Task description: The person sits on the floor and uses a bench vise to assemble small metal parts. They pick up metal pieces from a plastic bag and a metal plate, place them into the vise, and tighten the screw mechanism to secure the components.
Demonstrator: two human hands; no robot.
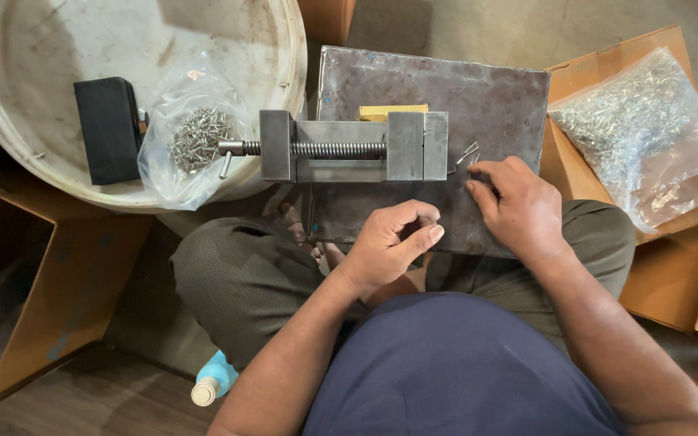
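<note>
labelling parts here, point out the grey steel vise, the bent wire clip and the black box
grey steel vise (355, 146): head view, on its screw.
bent wire clip (464, 155): head view, on its bend.
black box (109, 129): head view, on its top face.

head view | worn camera, looks straight down | close over lap, steel plate (478, 89), vise (349, 145)

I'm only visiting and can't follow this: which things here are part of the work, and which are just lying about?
In use:
right hand at a bent wire piece
left hand, curled
small vise
steel plate
bag of wire pieces
bag of small metal parts

Lying about:
black box
white tub
blue bottle
</note>
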